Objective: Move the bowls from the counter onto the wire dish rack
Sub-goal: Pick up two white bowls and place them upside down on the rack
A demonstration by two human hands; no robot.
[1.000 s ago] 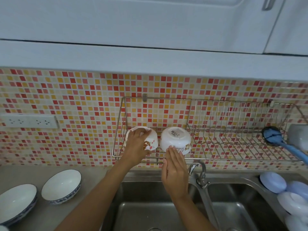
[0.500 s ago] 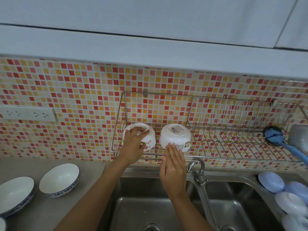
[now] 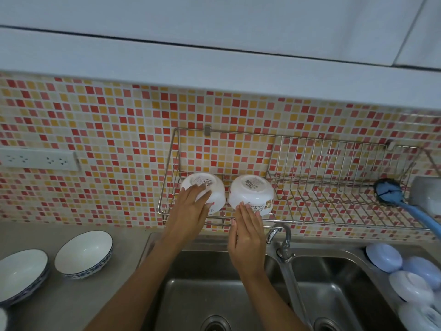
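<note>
Resting upturned in the rack, two bowls; straight fingers touch each.

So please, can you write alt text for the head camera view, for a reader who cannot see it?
Two white bowls sit upside down at the left end of a wire dish rack on a tiled wall: the left hand rests on the left bowl, and the right hand touches the right bowl with straight fingers. Two blue-patterned bowls wait on the counter.
</note>
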